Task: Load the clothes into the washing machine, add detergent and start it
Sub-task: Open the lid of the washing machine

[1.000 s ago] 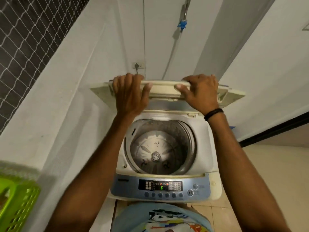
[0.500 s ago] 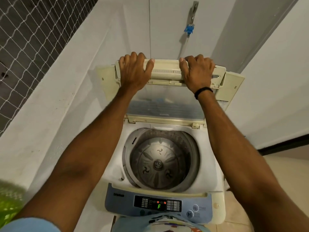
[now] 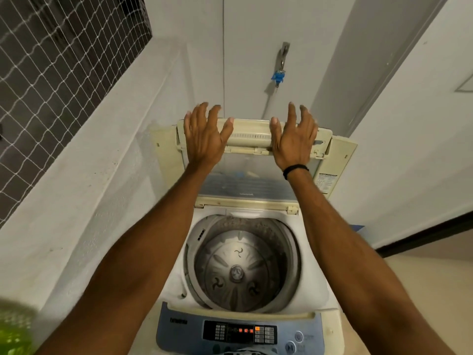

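The lid of the washing machine stands raised at the far side, folded in two and leaning toward the back wall. This placement leaves the drum fully exposed from above, as loading requires. The drum shows bare metal, with no clothes inside. No detergent is seen. The control panel at the near edge is lit.

Both hands are at the lid's top section. The left hand is on the left part, the right hand, with a dark wristband, on the right part. On each, the fingers are straight and spread wide, reaching past the lid's upper edge, and the thumbs lie across its face. Neither hand grips anything. The palms appear to rest against the lid, probably to steady it upright, though actual contact cannot be confirmed.

A blurred green basket sits at the near left. It may hold the clothes, but its contents cannot be made out. Judgement: the machine is ready and loading has not begun.
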A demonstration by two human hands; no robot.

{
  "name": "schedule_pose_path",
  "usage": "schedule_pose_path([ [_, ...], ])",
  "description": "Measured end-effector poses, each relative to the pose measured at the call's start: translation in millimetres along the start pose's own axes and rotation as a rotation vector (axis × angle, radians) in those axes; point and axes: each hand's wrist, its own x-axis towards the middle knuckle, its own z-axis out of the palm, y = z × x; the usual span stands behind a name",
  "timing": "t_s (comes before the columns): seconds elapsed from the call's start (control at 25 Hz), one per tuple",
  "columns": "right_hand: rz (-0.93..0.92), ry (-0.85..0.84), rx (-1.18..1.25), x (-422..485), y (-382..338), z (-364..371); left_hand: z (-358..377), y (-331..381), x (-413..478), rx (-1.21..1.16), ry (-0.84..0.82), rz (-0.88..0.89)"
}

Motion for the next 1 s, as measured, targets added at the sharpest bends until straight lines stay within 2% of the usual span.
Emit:
schedule_pose_path([
  [0.16, 0.016, 0.0, -0.027, -29.6, -4.0, -10.5, -10.8, 6.7, -20.6, -0.044, -0.031, -0.089],
  [0.32, -0.048, -0.081, -0.097, -68.2, 5.6, -14.3, -16.6, 0.1, -41.1, -0.079, -0.107, -0.024],
  [0.44, -0.018, -0.174, -0.072, -95.4, 7.0, -16.7, -17.1, -7.8, -64.1, -0.084, -0.15, 0.02],
  [0.6, 0.013, -0.271, -0.17, -141.5, 7.3, -18.5, -23.7, -4.2, -93.7, -0.105, -0.198, -0.023],
  [0.68, 0.031, -0.346, -0.18, -159.9, 10.7, -23.7, -22.5, -7.1, -113.7, -0.075, -0.263, -0.006],
  [0.8, 0.122, -0.56, -0.084, -190.7, 29.7, -27.8, -21.8, -12.7, -144.0, -0.114, -0.335, 0.0],
  [0.88, 0.16, -0.65, -0.001, -220.4, 44.2, -33.7, -24.7, -7.4, -168.5, -0.216, -0.387, -0.084],
  [1.0, 0.251, -0.675, 0.123, -271.6, 67.4, -51.2, -29.2, 19.4, -235.4, -0.392, -0.554, -0.342],
])
